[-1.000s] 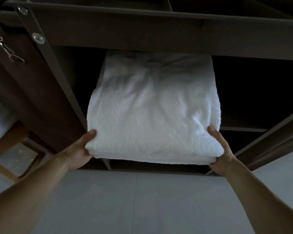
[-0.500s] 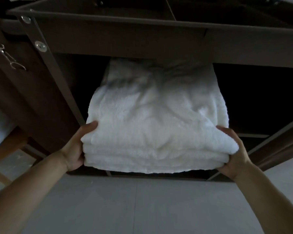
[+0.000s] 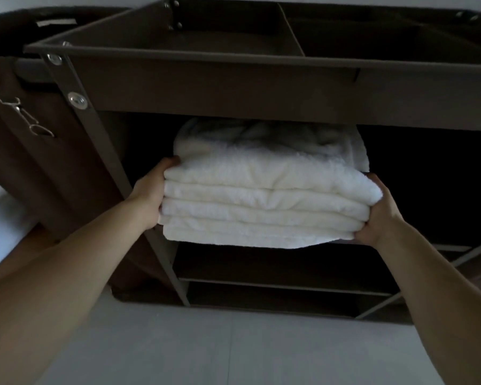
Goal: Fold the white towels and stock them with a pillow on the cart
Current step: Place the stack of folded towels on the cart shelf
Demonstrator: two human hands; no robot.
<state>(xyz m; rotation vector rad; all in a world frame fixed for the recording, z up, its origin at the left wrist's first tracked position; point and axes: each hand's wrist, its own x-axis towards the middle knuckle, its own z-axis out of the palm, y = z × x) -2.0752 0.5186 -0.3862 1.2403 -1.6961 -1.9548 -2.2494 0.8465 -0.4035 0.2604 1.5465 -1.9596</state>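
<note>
Both your arms reach forward from the lower corners of the frame. Your left hand (image 3: 150, 198) clasps the left end of the stack of towels (image 3: 261, 195), thumb on the top layer and palm against the folded edges; the fingers go out of sight beneath. Your right hand (image 3: 381, 218) grasps the right end the same way, thumb laid over the upper corner and the rest of the hand cupping the side and bottom.

The towels are white and fluffy, folded into several thick layers whose rounded edges face you. The top layer is rumpled toward the back.

The stack sits at the centre of the frame, its rear half inside the dark opening of the cart (image 3: 206, 90) just under the top tray, its front part sticking out toward you. Whether it rests on a shelf there, you cannot tell. A lower shelf (image 3: 283, 284) shows beneath it. The top tray is split by a divider (image 3: 292, 29) into compartments. A dark brown bag (image 3: 39, 162) hangs on the cart's left side with a metal clip (image 3: 25, 118) on it.
</note>
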